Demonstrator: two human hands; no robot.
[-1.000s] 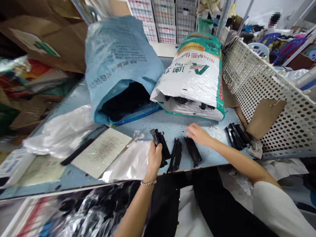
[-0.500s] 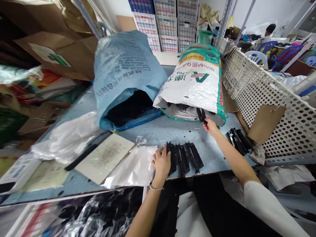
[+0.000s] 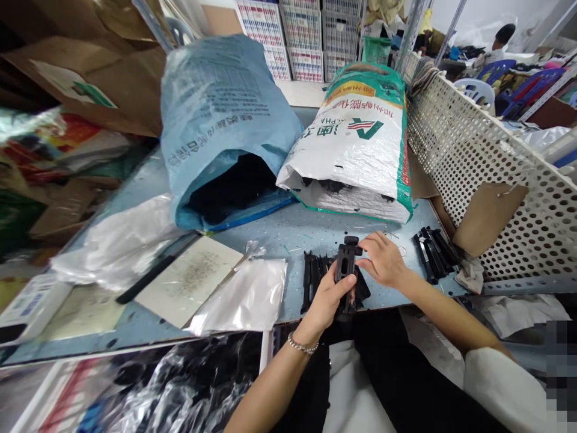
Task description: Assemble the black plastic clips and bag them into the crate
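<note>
My left hand (image 3: pixel 328 299) is closed around a long black plastic part (image 3: pixel 346 264) with a slot along its middle, held up over the near edge of the table. My right hand (image 3: pixel 386 260) pinches at the upper right end of this part, thumb and forefinger bent toward it. Under and beside my left hand lie several similar black parts (image 3: pixel 309 282) in a row, partly hidden by the hand and the held piece. Another group of black parts (image 3: pixel 433 254) lies to the right, beyond my right wrist.
A blue sack (image 3: pixel 229 114) and a white-and-green sack (image 3: pixel 347 156) lie with their mouths toward me, dark contents inside. Clear plastic bags (image 3: pixel 246 297) and a speckled board (image 3: pixel 192 279) are on the left. A perforated white basket (image 3: pixel 491 174) borders the right side.
My right hand has come back from the white-and-green sack's mouth with a black part. My left hand has left the row, moved right and closed on that part.
</note>
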